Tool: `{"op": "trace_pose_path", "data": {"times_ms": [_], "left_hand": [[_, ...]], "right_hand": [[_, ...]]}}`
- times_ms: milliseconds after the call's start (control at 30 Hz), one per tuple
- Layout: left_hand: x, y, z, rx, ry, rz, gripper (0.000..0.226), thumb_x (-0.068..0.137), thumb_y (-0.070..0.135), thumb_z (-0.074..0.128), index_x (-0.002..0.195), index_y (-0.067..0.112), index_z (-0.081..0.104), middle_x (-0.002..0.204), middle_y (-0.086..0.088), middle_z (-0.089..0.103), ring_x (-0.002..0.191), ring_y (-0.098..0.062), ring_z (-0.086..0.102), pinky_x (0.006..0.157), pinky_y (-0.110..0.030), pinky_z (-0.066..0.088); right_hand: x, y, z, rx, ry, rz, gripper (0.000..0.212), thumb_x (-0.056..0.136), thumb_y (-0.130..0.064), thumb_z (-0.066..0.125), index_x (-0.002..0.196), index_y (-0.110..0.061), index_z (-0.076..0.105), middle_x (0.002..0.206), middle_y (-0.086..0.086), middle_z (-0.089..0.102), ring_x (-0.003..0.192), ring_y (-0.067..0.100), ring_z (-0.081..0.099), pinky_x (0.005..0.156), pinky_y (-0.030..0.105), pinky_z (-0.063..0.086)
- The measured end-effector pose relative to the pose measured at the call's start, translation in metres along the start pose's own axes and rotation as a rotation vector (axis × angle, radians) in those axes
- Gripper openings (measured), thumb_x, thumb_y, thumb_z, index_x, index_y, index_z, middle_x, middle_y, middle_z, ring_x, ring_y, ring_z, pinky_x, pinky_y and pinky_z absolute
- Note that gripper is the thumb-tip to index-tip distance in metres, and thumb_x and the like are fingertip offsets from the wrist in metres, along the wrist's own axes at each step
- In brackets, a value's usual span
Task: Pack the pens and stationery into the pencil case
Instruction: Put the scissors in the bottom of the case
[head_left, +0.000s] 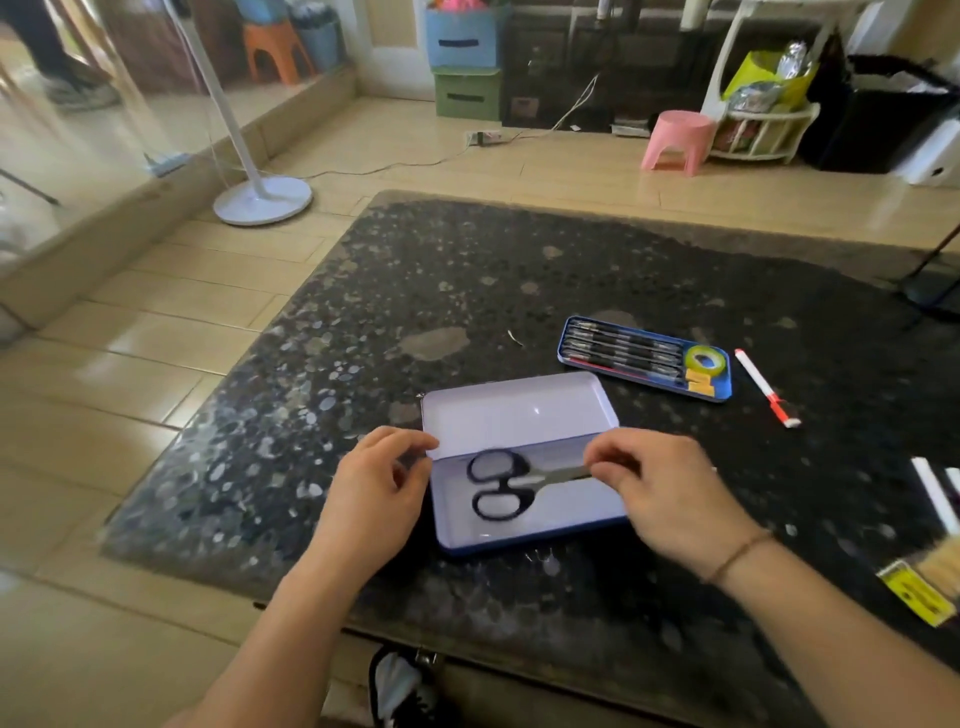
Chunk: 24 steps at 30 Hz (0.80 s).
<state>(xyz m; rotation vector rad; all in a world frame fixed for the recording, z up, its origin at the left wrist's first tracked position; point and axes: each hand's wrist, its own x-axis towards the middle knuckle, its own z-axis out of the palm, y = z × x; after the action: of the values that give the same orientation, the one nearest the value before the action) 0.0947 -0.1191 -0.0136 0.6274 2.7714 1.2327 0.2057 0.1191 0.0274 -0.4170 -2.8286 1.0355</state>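
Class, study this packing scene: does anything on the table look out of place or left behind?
Yes. A red and white pen lies loose on the table, beside the filled tin rather than in it. The scissors sit alone in the open tin, blades under the right hand.

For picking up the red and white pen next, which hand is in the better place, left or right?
Right, probably. The red and white pen lies on the right side of the table, beyond the right hand, which pinches the scissors in the open case. The left hand is at the case's far side.
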Motion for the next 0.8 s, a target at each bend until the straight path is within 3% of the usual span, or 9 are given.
{"op": "trace_pose_path", "data": {"times_ms": [133, 233, 400, 700, 800], "left_hand": [[-0.001, 0.001, -0.001, -0.01, -0.062, 0.057, 0.021, 0.088, 0.012, 0.064, 0.096, 0.031, 0.067, 0.098, 0.02, 0.059, 0.075, -0.006, 0.058, 0.067, -0.01, 0.045], [-0.002, 0.005, 0.001, 0.021, -0.114, 0.089, 0.014, 0.085, 0.02, 0.068, 0.094, 0.032, 0.068, 0.099, 0.02, 0.057, 0.069, -0.008, 0.058, 0.068, -0.019, 0.049], [-0.003, 0.008, 0.002, 0.068, -0.152, 0.06, 0.022, 0.075, 0.032, 0.077, 0.093, 0.034, 0.066, 0.101, 0.02, 0.051, 0.063, -0.006, 0.054, 0.066, -0.019, 0.046], [-0.004, 0.012, 0.006, 0.1, -0.191, 0.025, 0.029, 0.07, 0.028, 0.081, 0.089, 0.036, 0.061, 0.104, 0.023, 0.045, 0.068, -0.005, 0.054, 0.067, -0.022, 0.048], [-0.002, 0.016, 0.006, 0.118, -0.197, 0.009, 0.029, 0.068, 0.024, 0.082, 0.083, 0.036, 0.06, 0.102, 0.022, 0.045, 0.071, -0.003, 0.053, 0.068, -0.023, 0.047]], "right_hand": [[0.017, -0.002, 0.028, -0.094, -0.113, 0.033, 0.009, 0.086, -0.024, 0.062, 0.081, -0.03, 0.066, 0.083, -0.014, 0.067, 0.083, 0.009, 0.06, 0.083, 0.034, 0.05], [0.022, -0.001, 0.034, -0.079, -0.165, 0.063, 0.007, 0.087, -0.027, 0.062, 0.082, -0.031, 0.066, 0.084, -0.016, 0.066, 0.083, 0.005, 0.059, 0.083, 0.032, 0.052], [0.02, -0.002, 0.044, -0.159, -0.111, -0.046, 0.005, 0.083, -0.033, 0.065, 0.085, -0.029, 0.065, 0.089, -0.013, 0.064, 0.09, 0.008, 0.054, 0.084, 0.032, 0.049], [0.023, -0.005, 0.037, -0.304, -0.138, -0.051, 0.012, 0.079, -0.036, 0.065, 0.09, -0.031, 0.068, 0.093, -0.012, 0.066, 0.096, 0.01, 0.049, 0.076, 0.026, 0.044], [0.026, -0.007, 0.04, -0.287, -0.179, -0.058, 0.011, 0.08, -0.034, 0.063, 0.088, -0.031, 0.069, 0.094, -0.011, 0.064, 0.095, 0.012, 0.055, 0.081, 0.031, 0.049]]}}
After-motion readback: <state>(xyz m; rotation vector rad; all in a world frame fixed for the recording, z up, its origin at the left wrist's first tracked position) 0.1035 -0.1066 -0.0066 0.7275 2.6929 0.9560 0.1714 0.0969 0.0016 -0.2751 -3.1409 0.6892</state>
